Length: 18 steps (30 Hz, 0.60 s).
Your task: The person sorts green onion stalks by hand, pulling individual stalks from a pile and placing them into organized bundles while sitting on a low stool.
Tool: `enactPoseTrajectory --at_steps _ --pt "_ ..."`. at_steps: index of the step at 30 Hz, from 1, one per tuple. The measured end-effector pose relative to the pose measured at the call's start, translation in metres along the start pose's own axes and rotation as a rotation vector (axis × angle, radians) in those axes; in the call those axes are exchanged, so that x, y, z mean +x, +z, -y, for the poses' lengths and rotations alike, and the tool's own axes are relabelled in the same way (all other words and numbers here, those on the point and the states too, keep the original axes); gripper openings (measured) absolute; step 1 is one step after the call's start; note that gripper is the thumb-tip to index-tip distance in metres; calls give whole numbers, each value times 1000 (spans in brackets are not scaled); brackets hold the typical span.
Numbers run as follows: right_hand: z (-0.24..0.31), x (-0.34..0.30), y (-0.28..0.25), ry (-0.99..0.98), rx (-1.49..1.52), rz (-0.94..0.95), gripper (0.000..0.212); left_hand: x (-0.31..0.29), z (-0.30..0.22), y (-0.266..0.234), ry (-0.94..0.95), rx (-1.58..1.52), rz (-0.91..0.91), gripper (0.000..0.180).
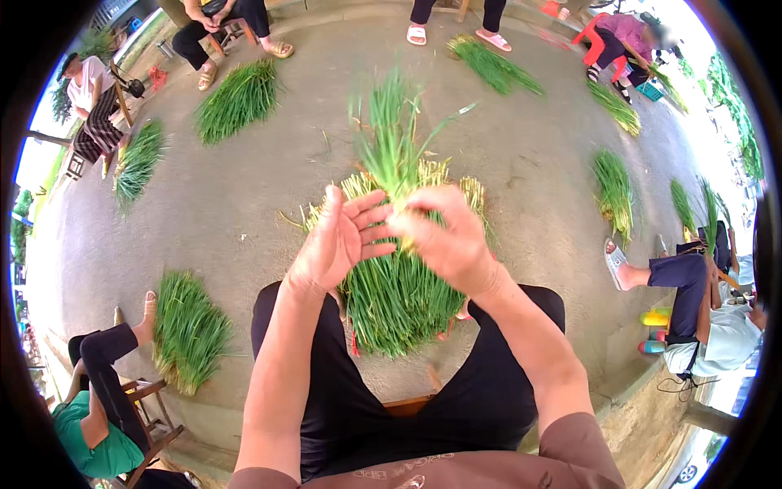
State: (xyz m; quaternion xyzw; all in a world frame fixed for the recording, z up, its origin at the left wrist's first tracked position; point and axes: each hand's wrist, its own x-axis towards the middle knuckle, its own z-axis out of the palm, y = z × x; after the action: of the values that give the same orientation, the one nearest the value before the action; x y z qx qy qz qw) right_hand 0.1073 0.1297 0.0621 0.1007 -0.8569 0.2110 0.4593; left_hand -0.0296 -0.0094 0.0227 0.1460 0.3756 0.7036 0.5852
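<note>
My right hand [448, 240], a little blurred, is closed around the pale lower end of a bunch of chives [393, 151]. The long green leaves fan out away from me, smeared by motion at the tips. Beside the bunch, my left hand [346, 236] is open, palm up, its outstretched fingertips close to the stems; whether they touch cannot be told. Below both hands a large pile of chives [399, 306] lies on the ground between my knees. Pale cut ends [358, 186] show along its far side, partly hidden by my hands.
More chive heaps lie on the concrete floor [285, 163]: one at the left [191, 330], one at the far left [238, 99], one at the right [613, 191]. Several people sit around on low chairs. A red chair [590, 31] stands at the far right.
</note>
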Motion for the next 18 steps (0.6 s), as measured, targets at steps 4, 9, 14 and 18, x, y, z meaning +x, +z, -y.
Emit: enactPoseTrajectory --at_steps 4,9,14,18 --pt "23 -16 23 -205 -20 218 26 1 -17 9 83 -182 -22 75" --pt "25 -17 29 -119 51 343 28 -1 -14 -15 224 -342 -103 38" --pt "10 -23 33 354 254 250 19 -2 -17 -19 344 -300 -243 37" --pt "6 -26 35 793 564 336 21 1 -13 -19 348 -229 -267 29"
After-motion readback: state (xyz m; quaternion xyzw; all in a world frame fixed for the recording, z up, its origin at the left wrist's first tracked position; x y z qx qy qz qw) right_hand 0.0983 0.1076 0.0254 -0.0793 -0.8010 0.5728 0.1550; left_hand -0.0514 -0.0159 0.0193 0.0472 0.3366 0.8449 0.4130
